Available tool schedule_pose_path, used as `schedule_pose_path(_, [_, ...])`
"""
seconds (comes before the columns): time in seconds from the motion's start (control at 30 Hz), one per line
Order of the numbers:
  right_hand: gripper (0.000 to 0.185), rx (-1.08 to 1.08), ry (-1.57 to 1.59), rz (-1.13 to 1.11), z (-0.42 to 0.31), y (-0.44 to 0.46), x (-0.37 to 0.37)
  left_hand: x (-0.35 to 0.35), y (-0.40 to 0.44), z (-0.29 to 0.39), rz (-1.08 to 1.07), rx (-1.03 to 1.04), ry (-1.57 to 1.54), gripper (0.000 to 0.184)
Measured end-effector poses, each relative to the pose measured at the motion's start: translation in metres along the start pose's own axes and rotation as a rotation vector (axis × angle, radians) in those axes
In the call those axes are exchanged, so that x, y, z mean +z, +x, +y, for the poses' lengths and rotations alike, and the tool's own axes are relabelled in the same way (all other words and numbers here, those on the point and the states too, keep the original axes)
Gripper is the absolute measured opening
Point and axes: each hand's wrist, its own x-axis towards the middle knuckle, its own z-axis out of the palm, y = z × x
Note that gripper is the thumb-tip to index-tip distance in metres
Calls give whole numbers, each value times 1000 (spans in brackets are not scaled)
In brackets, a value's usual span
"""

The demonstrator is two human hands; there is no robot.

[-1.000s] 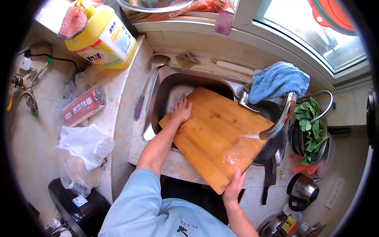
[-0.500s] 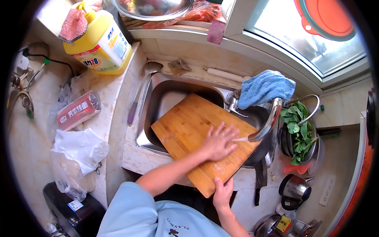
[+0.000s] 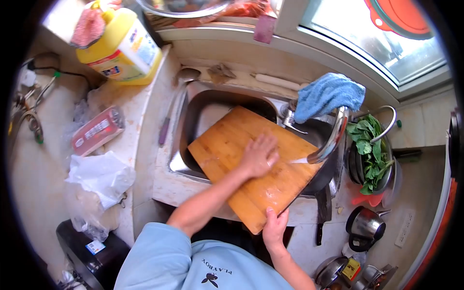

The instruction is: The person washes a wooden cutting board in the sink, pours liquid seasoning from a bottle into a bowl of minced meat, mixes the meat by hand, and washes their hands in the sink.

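Note:
A wooden cutting board [image 3: 237, 150] rests tilted across the steel sink [image 3: 180, 166], its near corner jutting past the front rim. My left hand [image 3: 260, 157] lies flat on the wet upper face, fingers stretched out and slightly blurred. At the near right edge, my right hand [image 3: 275, 229] grips the board, thumb on top and fingers hidden underneath. Water runs from the curved faucet [image 3: 333, 137] onto the board's right part. A blue cloth [image 3: 328, 96] is draped over the faucet.
A cleaver [image 3: 324, 210] lies right of the sink, near leafy greens [image 3: 372, 154] in a bowl and a metal kettle [image 3: 365, 227]. Left are a ladle [image 3: 187, 75], a yellow jug [image 3: 121, 50], a red package [image 3: 98, 131] and a white plastic bag [image 3: 99, 179].
My left hand has slid left and a little farther from me over the board, away from the water stream. My right hand keeps its hold on the edge. The view has shifted slightly.

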Motion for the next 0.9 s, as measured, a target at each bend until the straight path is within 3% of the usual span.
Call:
schedule_pose_path(0.1, [40, -7, -54, 2, 0, -1, -1, -13, -76, 42, -23, 21, -66, 63])
schedule_pose_path(0.2, [43, -32, -53, 5, 6, 2, -2, -20, -122, 26, -70, -178, 45, 64])
schedule_pose_path(0.3, [45, -37, -48, 5, 1, -1, -2, -3, -79, -62, -3, -295, 160, 63])
schedule_pose_path(0.37, [44, -28, -89, 8, 0, -5, -2, -27, -35, -127, -42, -413, 79, 64])
schedule_pose_path(0.47, [43, -13, -91, 27, -3, -3, -2, -24, -42, -134, -52, -400, 102, 66])
schedule_pose_path(0.6, [43, -15, -2, -6, -5, 14, -11, -26, -111, -52, -140, -169, 91, 65])
schedule_pose_path(0.7, [42, -47, -31, -3, -8, 19, -9, -22, -71, -100, -162, -236, 235, 64])
schedule_pose_path(0.77, [43, -48, -19, 6, -4, 15, -9, -32, -15, -171, -48, -504, 102, 63])
schedule_pose_path(0.83, [43, -35, -6, 18, -2, 14, -10, -29, 6, -201, 13, -633, 70, 65])
schedule_pose_path(0.9, [44, -40, -35, 7, 0, 16, -14, -11, -10, -192, 21, -542, 108, 67])
